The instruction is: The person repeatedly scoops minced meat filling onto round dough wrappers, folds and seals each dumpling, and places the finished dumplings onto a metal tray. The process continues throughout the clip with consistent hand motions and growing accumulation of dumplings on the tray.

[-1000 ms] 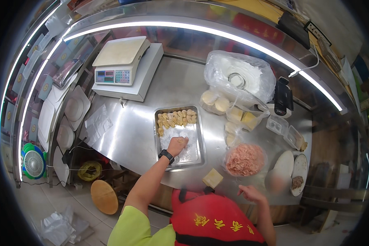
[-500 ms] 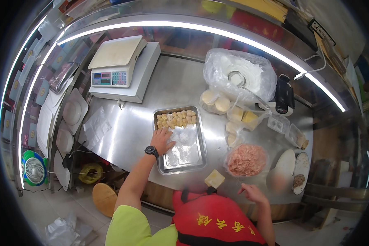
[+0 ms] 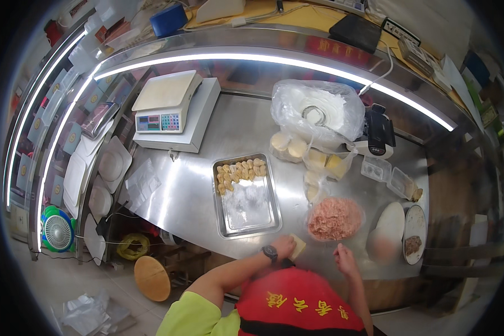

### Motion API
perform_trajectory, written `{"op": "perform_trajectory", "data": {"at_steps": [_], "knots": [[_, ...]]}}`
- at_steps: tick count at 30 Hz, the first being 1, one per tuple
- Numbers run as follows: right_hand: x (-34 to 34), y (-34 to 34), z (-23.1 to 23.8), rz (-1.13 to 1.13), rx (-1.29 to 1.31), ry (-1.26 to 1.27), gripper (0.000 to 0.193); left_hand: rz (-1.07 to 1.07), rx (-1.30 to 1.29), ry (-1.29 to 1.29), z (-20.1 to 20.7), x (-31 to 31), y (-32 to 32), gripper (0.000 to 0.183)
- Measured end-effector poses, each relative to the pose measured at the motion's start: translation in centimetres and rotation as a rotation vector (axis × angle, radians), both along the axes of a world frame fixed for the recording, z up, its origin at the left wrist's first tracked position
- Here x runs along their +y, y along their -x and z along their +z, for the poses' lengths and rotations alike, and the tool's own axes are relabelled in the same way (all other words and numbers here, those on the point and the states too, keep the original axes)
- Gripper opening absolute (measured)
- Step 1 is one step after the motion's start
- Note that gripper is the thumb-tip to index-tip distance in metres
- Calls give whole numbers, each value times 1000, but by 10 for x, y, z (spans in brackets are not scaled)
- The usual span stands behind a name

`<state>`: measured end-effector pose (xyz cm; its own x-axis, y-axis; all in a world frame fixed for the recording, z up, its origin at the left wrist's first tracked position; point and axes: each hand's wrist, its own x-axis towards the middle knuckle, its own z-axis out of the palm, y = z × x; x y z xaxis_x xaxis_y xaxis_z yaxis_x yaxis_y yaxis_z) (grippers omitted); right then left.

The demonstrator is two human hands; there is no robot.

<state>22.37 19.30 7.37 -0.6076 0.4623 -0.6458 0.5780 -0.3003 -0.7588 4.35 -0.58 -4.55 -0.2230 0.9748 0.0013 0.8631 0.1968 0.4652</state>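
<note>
My left hand (image 3: 284,245) bends over a small stack of pale yellow square dough wrappers (image 3: 299,247) at the counter's near edge, its fingers closed at the left side of them. Just in front of the raw minced meat (image 3: 335,218), my right hand (image 3: 345,260) is closed in a pinch. A thin stick-like tool seems to poke out from it toward the meat; its kind is too small to make out. Left of the meat lies a metal tray (image 3: 251,232), its far end lined with several folded dumplings (image 3: 241,169) and its bottom dusted with white powder.
Behind the tray stands a weighing scale (image 3: 165,106) on a white box. Bagged white flour (image 3: 325,106), bagged round wrappers (image 3: 288,147) and clear plastic boxes (image 3: 377,168) sit at the back right. Oval plates (image 3: 413,235) lie at the right. A round stool (image 3: 152,278) stands below.
My left hand has left the dumplings in the tray and come right and nearer, to the square wrappers. The right hand stays by the meat. The whole view has shifted slightly.
</note>
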Motion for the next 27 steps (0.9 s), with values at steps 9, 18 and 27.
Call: {"op": "perform_trajectory", "data": {"at_steps": [9,18,27], "knots": [[-3,-37,-51,12,36,-322,47,-45,-25,158,15,7,-1,16],[24,-13,-34,177,-39,-525,50,449,-907,-206,33,-7,17,11],[19,50,-52,419,-166,-656,49,609,-2087,-679,107,30,30,36]]}}
